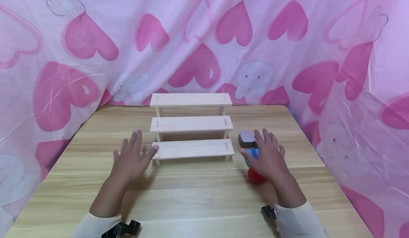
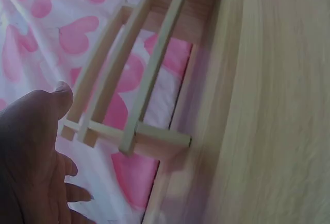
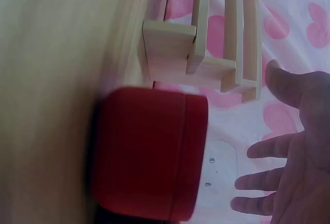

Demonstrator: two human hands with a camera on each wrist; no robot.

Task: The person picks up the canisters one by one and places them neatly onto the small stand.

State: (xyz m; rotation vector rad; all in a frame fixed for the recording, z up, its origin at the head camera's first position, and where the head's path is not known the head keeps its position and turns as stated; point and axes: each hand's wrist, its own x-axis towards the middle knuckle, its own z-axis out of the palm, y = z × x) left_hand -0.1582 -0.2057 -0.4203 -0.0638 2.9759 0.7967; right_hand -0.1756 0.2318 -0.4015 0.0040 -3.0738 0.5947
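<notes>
A light wooden three-step rack (image 1: 193, 149) stands at the middle of the table, its boards bare. My left hand (image 1: 129, 160) is spread beside its left end, the thumb overlapping the lowest board's corner in the head view. Nothing is held in it. To the rack's right, my right hand (image 1: 270, 158) hovers with fingers spread and palm empty. Partly hidden under that hand are a red, rounded box-like piece (image 1: 255, 176), a blue piece (image 1: 253, 153) and a dark piece with a pale grey top (image 1: 246, 138). In the right wrist view the red piece (image 3: 144, 152) shows a seam near one end.
The wood-grain table (image 1: 191, 202) ends just behind the rack. Pink-and-white heart-print cloth (image 1: 195, 64) hangs behind it and along both sides. Black wrist mounts (image 1: 121, 229) sit at the light sleeves (image 1: 297, 218).
</notes>
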